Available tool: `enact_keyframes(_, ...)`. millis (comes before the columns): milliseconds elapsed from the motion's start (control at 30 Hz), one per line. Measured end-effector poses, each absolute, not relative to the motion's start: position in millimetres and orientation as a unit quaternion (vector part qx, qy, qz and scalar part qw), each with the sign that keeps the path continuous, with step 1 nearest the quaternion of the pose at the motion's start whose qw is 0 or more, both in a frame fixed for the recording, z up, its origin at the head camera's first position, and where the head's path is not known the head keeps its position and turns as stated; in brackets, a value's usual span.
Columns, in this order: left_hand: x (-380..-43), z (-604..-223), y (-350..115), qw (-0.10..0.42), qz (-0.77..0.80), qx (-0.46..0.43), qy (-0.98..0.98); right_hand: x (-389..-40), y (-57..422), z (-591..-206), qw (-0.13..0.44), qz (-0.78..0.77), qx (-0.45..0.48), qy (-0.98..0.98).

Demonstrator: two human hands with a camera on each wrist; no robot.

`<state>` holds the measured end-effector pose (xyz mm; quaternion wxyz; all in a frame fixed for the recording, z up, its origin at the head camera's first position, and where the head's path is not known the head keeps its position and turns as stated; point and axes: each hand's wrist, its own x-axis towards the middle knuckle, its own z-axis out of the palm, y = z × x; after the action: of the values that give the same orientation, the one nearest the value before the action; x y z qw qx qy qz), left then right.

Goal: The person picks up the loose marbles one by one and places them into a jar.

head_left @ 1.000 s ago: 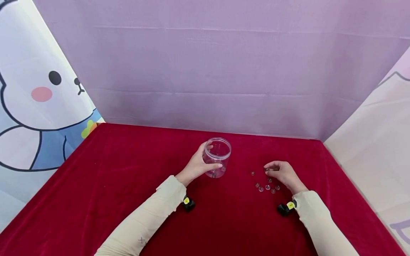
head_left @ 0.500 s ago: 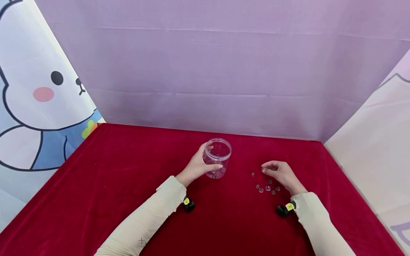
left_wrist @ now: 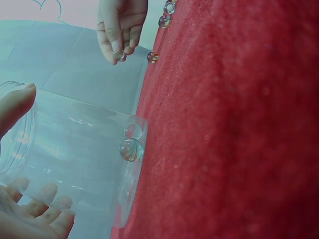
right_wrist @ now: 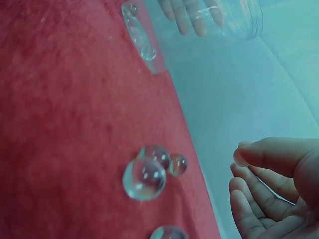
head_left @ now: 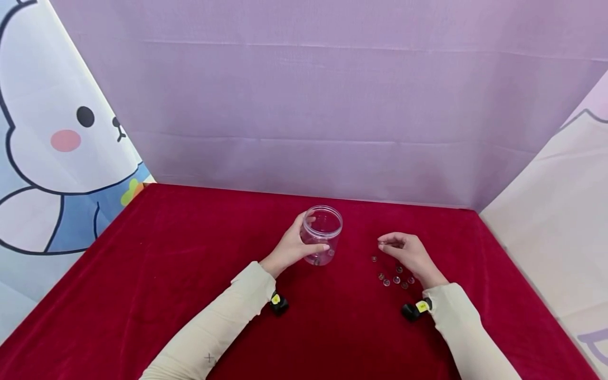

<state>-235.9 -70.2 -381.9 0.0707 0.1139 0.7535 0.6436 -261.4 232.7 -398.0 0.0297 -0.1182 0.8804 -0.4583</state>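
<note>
My left hand grips a clear plastic jar, thumb on the near side and fingers around the far side. The jar stands upright on the red cloth, its mouth uncovered. Glass marbles lie at its bottom in the left wrist view. To the right of the jar, my right hand is raised over the cloth, pinching a small clear marble between thumb and fingertips. Several loose glass marbles lie on the cloth below and in front of that hand; some show large in the right wrist view as clear marbles.
Red velvet cloth covers the table. A lilac fabric backdrop rises at its back edge, with a cartoon-printed curtain on the left and a pale one on the right. One marble lies apart, nearest the jar.
My right hand has lifted from among the marbles and moved left toward the jar, with a marble pinched in its fingers. The left hand and the jar have stayed in place.
</note>
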Motion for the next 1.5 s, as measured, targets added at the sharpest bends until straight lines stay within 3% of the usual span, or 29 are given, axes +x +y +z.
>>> enact_keyframes(667,-235.7,-385.1,-70.6,0.07,0.64,0.116,0.757,-260.6,212.8,-394.9,0.035,-0.5,-0.102,0.86)
enact_keyframes(967,-255.2,-416.4,-69.3,0.058,0.639,0.11,0.759,-261.0,205.8,-396.9,0.031,-0.514,-0.105,0.851)
enact_keyframes(1500,-256.4,-426.4,-68.1,0.051,0.629,0.109,0.768,-260.9,192.4,-401.9,0.009,-0.556,-0.111,0.823)
